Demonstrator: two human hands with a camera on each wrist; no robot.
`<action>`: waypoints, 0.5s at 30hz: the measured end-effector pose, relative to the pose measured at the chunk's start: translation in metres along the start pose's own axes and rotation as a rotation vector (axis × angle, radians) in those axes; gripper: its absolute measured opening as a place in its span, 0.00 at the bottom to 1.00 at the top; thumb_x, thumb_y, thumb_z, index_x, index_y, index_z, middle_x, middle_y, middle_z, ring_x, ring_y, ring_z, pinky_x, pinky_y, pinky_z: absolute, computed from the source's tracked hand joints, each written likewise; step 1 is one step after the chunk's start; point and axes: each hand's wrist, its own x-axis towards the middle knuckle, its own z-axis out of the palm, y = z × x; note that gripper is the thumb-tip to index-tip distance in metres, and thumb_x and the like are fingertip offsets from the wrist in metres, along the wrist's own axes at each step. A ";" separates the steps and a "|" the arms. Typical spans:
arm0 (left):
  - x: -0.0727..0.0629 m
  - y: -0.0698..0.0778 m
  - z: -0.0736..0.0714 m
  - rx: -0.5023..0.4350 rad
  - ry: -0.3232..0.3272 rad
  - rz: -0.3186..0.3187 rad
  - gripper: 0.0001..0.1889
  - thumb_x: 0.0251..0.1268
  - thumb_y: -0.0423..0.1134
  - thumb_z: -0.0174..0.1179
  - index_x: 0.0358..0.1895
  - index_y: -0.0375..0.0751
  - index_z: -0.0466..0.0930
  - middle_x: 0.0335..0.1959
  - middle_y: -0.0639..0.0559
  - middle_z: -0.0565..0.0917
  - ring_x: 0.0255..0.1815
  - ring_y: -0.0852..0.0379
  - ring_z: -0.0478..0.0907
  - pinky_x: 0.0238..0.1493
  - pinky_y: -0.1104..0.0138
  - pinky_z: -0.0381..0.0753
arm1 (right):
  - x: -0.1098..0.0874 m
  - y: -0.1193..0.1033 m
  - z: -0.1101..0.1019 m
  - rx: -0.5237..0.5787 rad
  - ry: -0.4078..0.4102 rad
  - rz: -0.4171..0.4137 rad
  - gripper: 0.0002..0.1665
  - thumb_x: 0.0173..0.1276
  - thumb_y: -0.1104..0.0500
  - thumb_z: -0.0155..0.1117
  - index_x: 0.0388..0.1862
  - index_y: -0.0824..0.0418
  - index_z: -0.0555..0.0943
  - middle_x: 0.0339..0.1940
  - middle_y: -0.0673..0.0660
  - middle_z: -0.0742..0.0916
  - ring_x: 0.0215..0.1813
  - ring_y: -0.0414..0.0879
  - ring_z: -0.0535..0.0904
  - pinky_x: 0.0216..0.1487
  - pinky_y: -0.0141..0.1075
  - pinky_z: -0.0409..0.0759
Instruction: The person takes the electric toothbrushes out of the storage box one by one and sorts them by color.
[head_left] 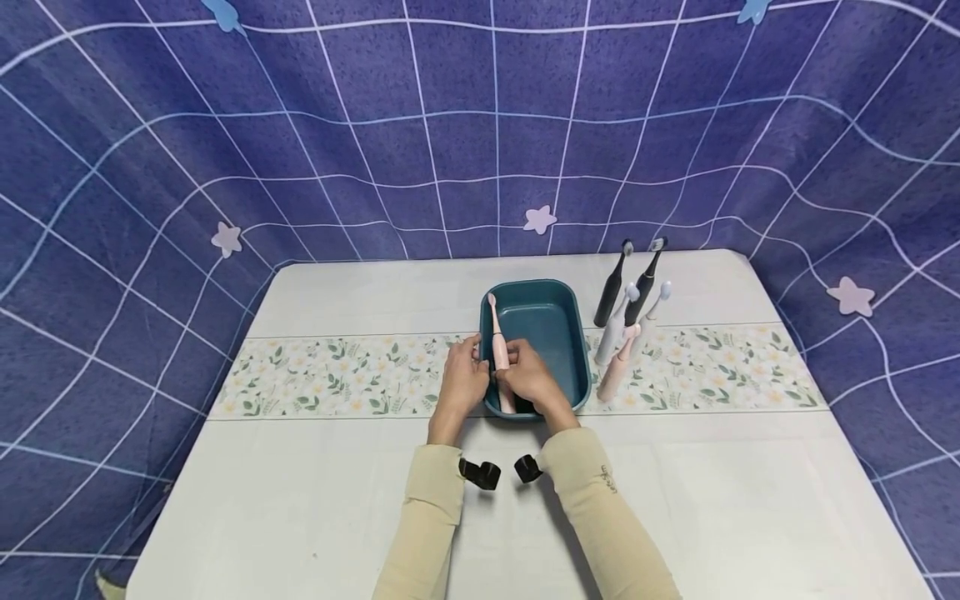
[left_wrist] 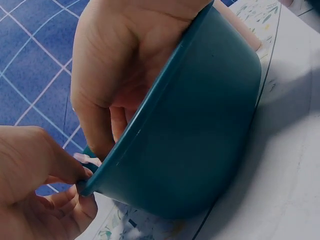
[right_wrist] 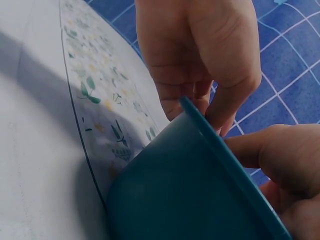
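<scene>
In the head view a pink electric toothbrush (head_left: pixel 500 352) lies lengthwise along the left side of a dark teal basin (head_left: pixel 551 333), brush head pointing away. My right hand (head_left: pixel 531 377) reaches inside and holds its handle between thumb and fingers. The left wrist view also shows the right hand (left_wrist: pixel 112 65) dipping over the rim. With thumb and fingers, my left hand (head_left: pixel 462 379) pinches the basin's left rim, seen closely in the left wrist view, where the left hand (left_wrist: pixel 35 180) is at lower left. The basin wall hides the toothbrush in the right wrist view.
Right of the basin stand several upright electric toothbrushes: two black ones (head_left: pixel 612 292), two white ones (head_left: pixel 613 332) and another pink one (head_left: pixel 615 373). A floral strip (head_left: pixel 337 375) crosses the white table (head_left: pixel 300 492). A blue grid-patterned curtain (head_left: pixel 450 150) hangs behind and at both sides.
</scene>
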 end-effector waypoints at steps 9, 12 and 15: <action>-0.001 0.005 0.001 0.018 -0.007 -0.009 0.24 0.65 0.30 0.55 0.65 0.36 0.69 0.42 0.43 0.72 0.34 0.54 0.71 0.38 0.62 0.72 | 0.000 0.002 -0.002 -0.047 0.033 -0.006 0.28 0.61 0.68 0.61 0.61 0.65 0.67 0.50 0.64 0.83 0.45 0.52 0.81 0.41 0.39 0.80; -0.002 0.006 0.001 0.020 -0.005 -0.006 0.24 0.65 0.30 0.55 0.65 0.35 0.69 0.41 0.43 0.72 0.34 0.53 0.71 0.38 0.62 0.71 | 0.000 0.003 -0.002 -0.040 0.045 -0.014 0.28 0.60 0.69 0.62 0.60 0.65 0.68 0.49 0.64 0.83 0.44 0.52 0.82 0.39 0.38 0.80; -0.002 0.007 0.002 0.025 -0.006 -0.002 0.24 0.65 0.29 0.54 0.65 0.35 0.69 0.41 0.43 0.72 0.34 0.53 0.70 0.38 0.62 0.71 | 0.000 0.004 -0.002 -0.032 0.062 -0.025 0.28 0.60 0.70 0.62 0.60 0.65 0.68 0.49 0.64 0.83 0.46 0.52 0.82 0.40 0.38 0.80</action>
